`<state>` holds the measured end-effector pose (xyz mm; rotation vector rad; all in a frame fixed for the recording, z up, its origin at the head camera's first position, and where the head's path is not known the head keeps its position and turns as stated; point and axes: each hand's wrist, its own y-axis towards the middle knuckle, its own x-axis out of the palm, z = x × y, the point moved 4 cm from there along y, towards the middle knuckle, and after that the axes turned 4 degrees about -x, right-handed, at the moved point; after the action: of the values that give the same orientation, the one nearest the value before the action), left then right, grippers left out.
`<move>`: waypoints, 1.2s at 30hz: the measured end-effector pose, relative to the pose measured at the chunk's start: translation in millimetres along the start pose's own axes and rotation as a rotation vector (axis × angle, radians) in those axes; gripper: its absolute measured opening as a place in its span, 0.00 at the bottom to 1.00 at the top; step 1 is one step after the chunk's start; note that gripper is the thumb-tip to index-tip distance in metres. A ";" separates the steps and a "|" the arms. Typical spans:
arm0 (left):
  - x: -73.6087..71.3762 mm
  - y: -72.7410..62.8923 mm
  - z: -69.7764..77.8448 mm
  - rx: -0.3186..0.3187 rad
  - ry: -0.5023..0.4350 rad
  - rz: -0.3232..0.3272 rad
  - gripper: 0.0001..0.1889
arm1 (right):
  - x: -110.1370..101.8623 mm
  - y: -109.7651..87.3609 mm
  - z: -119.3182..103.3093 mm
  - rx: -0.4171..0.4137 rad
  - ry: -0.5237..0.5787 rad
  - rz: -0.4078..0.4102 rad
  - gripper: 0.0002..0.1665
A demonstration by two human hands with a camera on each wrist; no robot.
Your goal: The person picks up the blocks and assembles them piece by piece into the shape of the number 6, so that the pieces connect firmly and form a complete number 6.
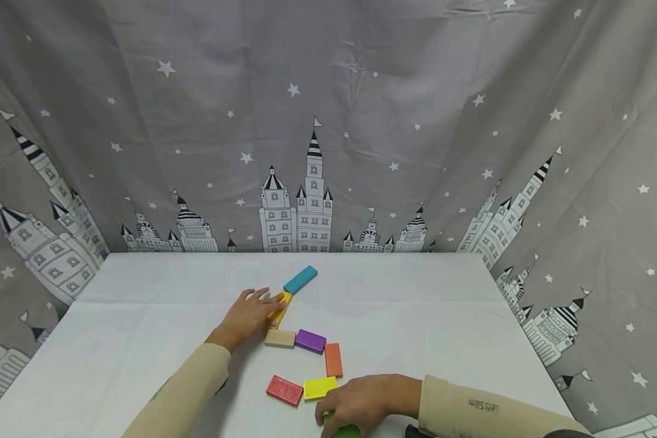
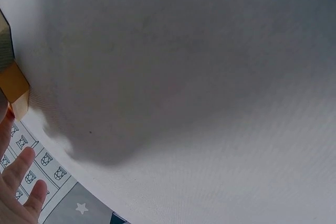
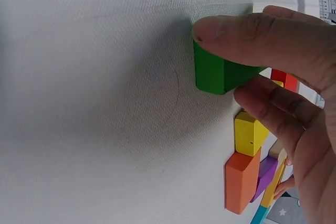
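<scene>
In the head view my left hand pinches an amber-yellow wooden block between thumb and forefinger, its other fingers spread. That block's far end meets a blue block, and its near end meets a plain wood block. At the lower right my right hand grips a green block, with the thumb along one side and fingertips at the other in the right wrist view. A bright yellow block lies just beyond the right hand's fingers. The left wrist view catches only part of the left hand.
A purple block and an orange block continue the curved line from the plain wood one. A red block lies left of the bright yellow one. Behind the white table hangs a grey castle-print curtain.
</scene>
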<state>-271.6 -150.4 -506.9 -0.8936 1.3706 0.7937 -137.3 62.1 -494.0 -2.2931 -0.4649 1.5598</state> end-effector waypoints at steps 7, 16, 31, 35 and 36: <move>-1.2 -0.7 -0.3 0.008 0.008 0.015 0.23 | -3.7 2.8 -1.5 -0.017 -0.006 0.034 0.29; -2.9 -1.3 0.4 0.006 0.003 0.006 0.22 | -16.8 7.3 -3.5 -0.009 -0.051 0.125 0.30; -4.9 -2.0 1.7 0.004 0.006 -0.010 0.23 | -49.4 18.2 -1.8 0.034 -0.190 0.286 0.34; -6.2 -3.3 2.6 0.002 0.014 -0.019 0.23 | -57.4 22.2 -2.1 0.047 -0.231 0.318 0.34; -6.2 -3.6 2.6 0.002 0.015 -0.020 0.23 | -59.2 23.4 -1.9 0.052 -0.236 0.324 0.34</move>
<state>-267.6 -149.5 -500.5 -0.9119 1.3730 0.7724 -154.2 15.0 -454.8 -2.2391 -0.1068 1.9834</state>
